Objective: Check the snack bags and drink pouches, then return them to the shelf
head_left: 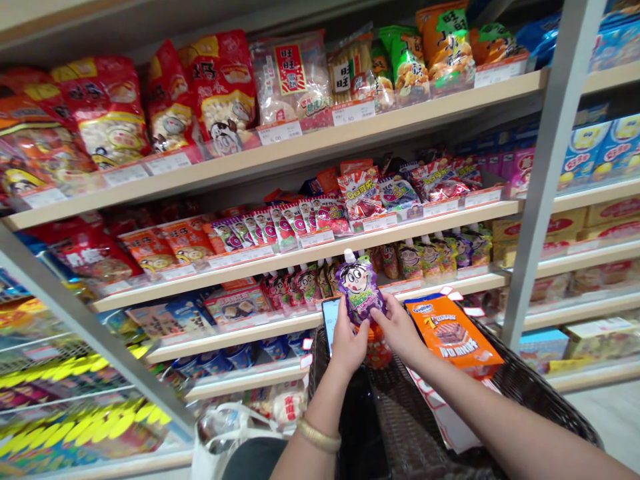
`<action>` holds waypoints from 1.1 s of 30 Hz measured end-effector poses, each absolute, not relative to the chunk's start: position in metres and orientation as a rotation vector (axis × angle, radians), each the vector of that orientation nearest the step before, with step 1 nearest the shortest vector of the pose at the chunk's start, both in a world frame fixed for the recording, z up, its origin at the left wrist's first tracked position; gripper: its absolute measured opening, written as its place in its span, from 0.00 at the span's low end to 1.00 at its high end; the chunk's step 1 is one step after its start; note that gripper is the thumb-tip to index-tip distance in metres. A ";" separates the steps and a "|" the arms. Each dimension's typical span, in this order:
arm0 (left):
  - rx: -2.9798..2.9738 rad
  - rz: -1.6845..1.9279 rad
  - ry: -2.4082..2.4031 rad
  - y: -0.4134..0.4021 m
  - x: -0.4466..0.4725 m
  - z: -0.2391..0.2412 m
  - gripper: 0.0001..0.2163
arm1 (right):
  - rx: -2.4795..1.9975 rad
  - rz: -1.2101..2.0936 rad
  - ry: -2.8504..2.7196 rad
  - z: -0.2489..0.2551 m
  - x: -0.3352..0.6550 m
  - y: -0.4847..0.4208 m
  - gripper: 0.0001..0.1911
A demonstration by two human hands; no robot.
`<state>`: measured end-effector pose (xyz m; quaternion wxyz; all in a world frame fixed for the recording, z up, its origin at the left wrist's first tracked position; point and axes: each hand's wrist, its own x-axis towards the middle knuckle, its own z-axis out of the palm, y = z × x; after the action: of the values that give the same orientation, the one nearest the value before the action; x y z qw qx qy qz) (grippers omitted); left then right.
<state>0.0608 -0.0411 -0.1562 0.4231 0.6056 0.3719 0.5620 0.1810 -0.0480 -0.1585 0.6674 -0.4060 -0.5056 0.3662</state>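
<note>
A purple spouted jelly drink pouch (359, 283), with a white cap and a cartoon face, is held upright between my two hands. My left hand (351, 343) is closed on its lower left side. A phone (330, 319) with a lit screen shows just behind that hand; whether the hand also grips it I cannot tell. On the pouch's lower right corner, my right hand (395, 327) is closed too. Directly below the hands is a red package (379, 348), partly hidden by them. An orange Ovaltine package (453, 333) lies in the dark wicker basket (550, 395) under my forearms.
Similar spouted pouches (411, 260) line the shelf just behind my hands. Bagged snacks (220, 93) fill the top shelf (320, 133). A grey upright post (547, 180) stands to the right. At lower left is a white bag (213, 427).
</note>
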 end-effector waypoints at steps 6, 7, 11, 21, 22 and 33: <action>1.537 1.433 0.912 -0.045 0.064 -0.150 0.33 | -0.947 0.813 -1.128 -0.156 0.182 -0.050 0.14; 1.555 1.448 0.936 -0.046 0.063 -0.149 0.32 | -0.948 0.812 -1.131 -0.155 0.182 -0.050 0.15; 1.608 1.479 1.042 -0.047 0.062 -0.145 0.28 | -0.923 0.805 -1.124 -0.153 0.181 -0.052 0.17; 1.590 1.469 0.995 -0.046 0.065 -0.143 0.25 | -0.915 0.802 -1.082 -0.153 0.178 -0.053 0.17; 1.583 1.477 0.984 -0.046 0.065 -0.143 0.25 | -0.916 0.811 -1.066 -0.153 0.178 -0.053 0.17; 1.733 1.549 1.014 -0.051 0.066 -0.142 0.14 | -0.941 0.757 -1.007 -0.151 0.176 -0.056 0.18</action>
<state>0.0658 -0.0511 -0.1418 0.2980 0.6524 0.3816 0.5830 0.1759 -0.0556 -0.1509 0.7065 -0.4235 -0.4530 0.3409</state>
